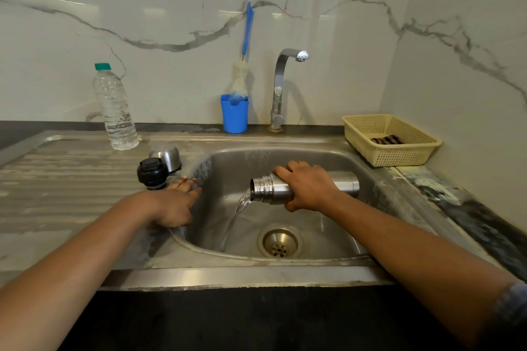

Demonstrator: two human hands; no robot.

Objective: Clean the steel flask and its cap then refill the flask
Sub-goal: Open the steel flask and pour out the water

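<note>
The right hand grasps the steel flask around its middle. The fingers are curled over the top of the body and the thumb is wrapped underneath. The flask lies almost level above the basin of the sink, its threaded mouth pointing left and tipped slightly down. A stream of water pours from the mouth and lands on the basin floor just left of the drain. The right forearm reaches in from the lower right, wrist fairly straight, back of the hand facing up.

The left hand holds nothing. It rests palm down on the left edge of the sink with its fingers stretched out and relaxed, pointing up and to the right. Its forearm comes in from the lower left.

Just beyond the left fingertips, the black stopper stands on the draining board, and the steel cup cap sits right behind it.

Further back stand a plastic water bottle with a green lid, a blue cup holding a bottle brush, and the tap. A cream basket sits at the right.
</note>
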